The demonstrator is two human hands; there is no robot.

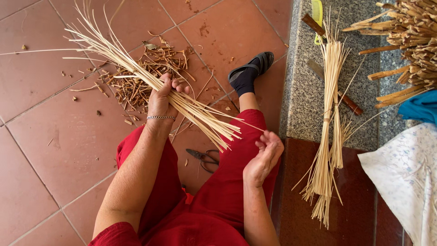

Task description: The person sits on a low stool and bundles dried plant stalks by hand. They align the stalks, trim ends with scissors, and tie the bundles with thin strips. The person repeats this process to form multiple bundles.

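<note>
Left hand (161, 102) grips a fanned bundle of pale straw strips (150, 79); right hand (264, 157) hovers loose, holding nothing, beside their cut ends.

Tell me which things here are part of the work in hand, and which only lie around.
In hand:
- left hand gripping a strip bundle
- right hand, open, near the bundle's ends

Lying about:
- scissors
- scrap pile
- second bundle
- sticks
- comb
- blue cloth

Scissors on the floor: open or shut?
Shut, as far as I can tell: the scissors lie flat on the tile, blades together in one point.
</note>
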